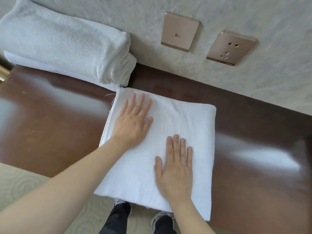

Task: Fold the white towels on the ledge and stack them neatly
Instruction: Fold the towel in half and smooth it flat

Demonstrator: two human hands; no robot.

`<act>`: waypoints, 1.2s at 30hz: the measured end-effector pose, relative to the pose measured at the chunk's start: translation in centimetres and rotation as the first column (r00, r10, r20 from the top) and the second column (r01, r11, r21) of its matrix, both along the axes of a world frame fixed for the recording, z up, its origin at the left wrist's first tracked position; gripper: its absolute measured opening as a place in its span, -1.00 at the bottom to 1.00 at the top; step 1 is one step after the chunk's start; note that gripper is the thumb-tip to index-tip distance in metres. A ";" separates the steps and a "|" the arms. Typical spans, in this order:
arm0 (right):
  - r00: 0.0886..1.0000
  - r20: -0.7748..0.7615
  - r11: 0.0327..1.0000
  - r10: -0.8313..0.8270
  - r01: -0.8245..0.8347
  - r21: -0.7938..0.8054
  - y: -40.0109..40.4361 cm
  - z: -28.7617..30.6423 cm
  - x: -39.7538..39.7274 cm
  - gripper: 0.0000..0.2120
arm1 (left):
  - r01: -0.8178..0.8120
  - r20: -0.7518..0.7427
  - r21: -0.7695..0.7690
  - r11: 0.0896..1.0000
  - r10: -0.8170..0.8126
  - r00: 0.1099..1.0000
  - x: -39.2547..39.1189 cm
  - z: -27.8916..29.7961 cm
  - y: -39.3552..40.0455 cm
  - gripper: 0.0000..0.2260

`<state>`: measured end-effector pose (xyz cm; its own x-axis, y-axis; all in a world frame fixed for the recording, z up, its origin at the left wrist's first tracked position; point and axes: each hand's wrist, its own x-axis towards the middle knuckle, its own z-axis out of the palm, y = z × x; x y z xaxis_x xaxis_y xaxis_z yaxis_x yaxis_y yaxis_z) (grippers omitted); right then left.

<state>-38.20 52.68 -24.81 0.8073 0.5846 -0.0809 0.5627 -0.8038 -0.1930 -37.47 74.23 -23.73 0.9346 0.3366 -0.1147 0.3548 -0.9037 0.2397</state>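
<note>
White towel [182, 119], folded flat, square.

A folded white towel [177, 125] of matt, nubby terry cloth lies on a dark, glossy wooden ledge [253, 149] that mirrors pale glare. Two wall plates [179, 31] show a brushed, possibly metal, bronze sheen against rough, textured wallpaper [253, 17].

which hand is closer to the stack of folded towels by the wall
Left. The left hand lies flat on the folded towel just below the towel stack; the right hand presses nearer the ledge's front edge.
</note>
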 end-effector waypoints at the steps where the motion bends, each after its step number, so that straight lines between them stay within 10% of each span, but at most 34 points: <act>1: 1.000 0.004 1.000 -0.005 0.005 -0.002 0.0 0.0 0.0 -0.36 | 0.046 0.013 -0.012 0.999 -0.046 0.999 -0.8 0.1 -1.6 -0.45; 13: 0.999 0.028 0.999 0.018 -0.019 0.036 0.1 0.0 0.4 -0.36 | -0.200 -0.061 0.055 0.978 0.203 0.977 -8.5 -0.5 -2.3 -0.33; 36: 1.000 0.019 0.999 -0.008 0.009 -0.035 0.6 -0.1 0.1 -0.34 | -0.141 0.011 -0.013 0.990 0.142 0.990 -8.6 -0.8 -1.5 -0.34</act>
<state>-38.06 53.24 -24.89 0.8136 0.5750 -0.0858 0.5594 -0.8145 -0.1540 -46.08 72.70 -24.52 0.8791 0.4641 -0.1085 0.4758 -0.8416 0.2556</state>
